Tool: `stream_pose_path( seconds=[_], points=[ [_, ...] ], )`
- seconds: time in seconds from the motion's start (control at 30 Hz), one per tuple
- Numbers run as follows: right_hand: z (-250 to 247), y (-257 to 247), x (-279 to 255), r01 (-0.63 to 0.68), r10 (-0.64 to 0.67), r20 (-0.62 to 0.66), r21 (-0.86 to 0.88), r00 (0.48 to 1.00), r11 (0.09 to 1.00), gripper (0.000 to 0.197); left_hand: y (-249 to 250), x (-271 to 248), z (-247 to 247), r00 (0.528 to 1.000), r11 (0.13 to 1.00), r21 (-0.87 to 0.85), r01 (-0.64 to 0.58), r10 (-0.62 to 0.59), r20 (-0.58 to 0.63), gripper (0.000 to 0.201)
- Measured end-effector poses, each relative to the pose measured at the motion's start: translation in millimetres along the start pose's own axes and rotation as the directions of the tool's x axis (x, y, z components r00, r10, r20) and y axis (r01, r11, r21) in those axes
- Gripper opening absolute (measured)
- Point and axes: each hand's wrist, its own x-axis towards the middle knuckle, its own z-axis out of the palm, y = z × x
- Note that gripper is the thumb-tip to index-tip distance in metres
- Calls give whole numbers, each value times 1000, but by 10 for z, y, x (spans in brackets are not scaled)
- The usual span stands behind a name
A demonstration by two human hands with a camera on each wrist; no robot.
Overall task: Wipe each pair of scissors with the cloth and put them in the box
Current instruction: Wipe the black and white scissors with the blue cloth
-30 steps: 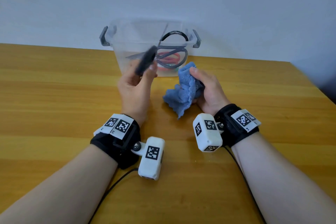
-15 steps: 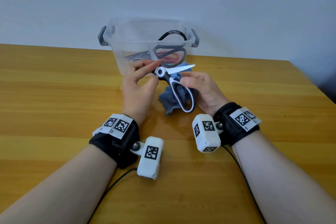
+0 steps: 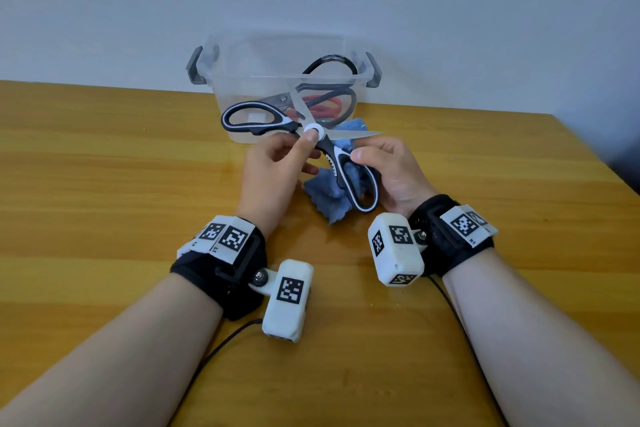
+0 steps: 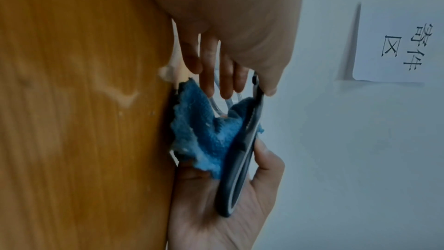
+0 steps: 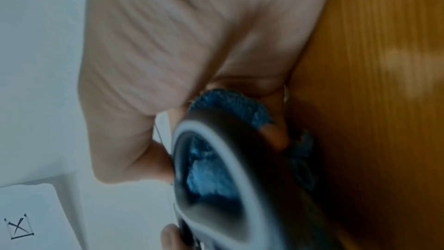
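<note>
Black-and-white-handled steel scissors (image 3: pixel 304 135), spread wide, sit pinched at the pivot in my left hand (image 3: pixel 277 170), my right hand (image 3: pixel 391 177) clutching one handle loop plus crumpled blue cloth (image 3: pixel 329 198).

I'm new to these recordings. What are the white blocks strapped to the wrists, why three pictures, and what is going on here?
No machine here: a person works with bare hands. The white blocks are small cameras worn on the wrists. The wide picture comes from a camera on the head; the two sideways, close ones come from those wrist cameras.

On the wooden table stands a clear plastic box with other scissors already inside. The left hand pinches the black-and-white scissors, spread open, at the pivot. The right hand holds one handle loop and the crumpled blue cloth, which also shows through the loop in the right wrist view.
</note>
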Motion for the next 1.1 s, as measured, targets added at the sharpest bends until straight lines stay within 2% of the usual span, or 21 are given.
stream_pose_path(
  seconds=[0.07,0.17,0.3,0.37,0.47,0.57,0.63,0.73,0.9,0.97,1.1],
  points=[
    [-2,23,22,-2,2,-1,7,1000,1000,15,-5,3,-2,1000,999,-50,-16,15,-22,27],
    [0,46,59,28,-25,-28,96,999,995,30,-8,17,-10,996,985,-161,-57,46,-72,27],
    [-9,35,73,80,-73,-45,185,996,979,36,74,0,6,993,953,-302,23,-58,-107,23],
    [-24,26,85,114,-88,-120,224,989,968,35,57,4,-1,989,943,-329,52,-93,-113,20],
    [-37,3,93,201,-145,-214,268,966,942,39,56,-22,-16,995,950,-302,82,-98,-36,10],
    [-20,-17,76,257,-201,-228,252,953,933,50,128,-73,12,991,956,-266,125,-111,70,8],
    [-4,-30,62,273,-225,-218,224,950,935,53,136,-96,30,991,974,-211,88,-64,121,6],
    [27,-37,28,246,-214,-184,177,959,953,46,80,-85,22,985,988,-149,29,-3,173,9],
    [45,19,23,177,-173,-111,35,979,984,39,71,-89,16,960,992,-122,12,23,278,9],
    [45,40,36,155,-155,-110,-13,982,988,37,53,-86,6,946,995,-99,-3,35,324,3],
    [62,58,41,106,-114,-127,-69,985,992,33,37,-64,1,924,998,-67,16,11,382,9]
  ],
)
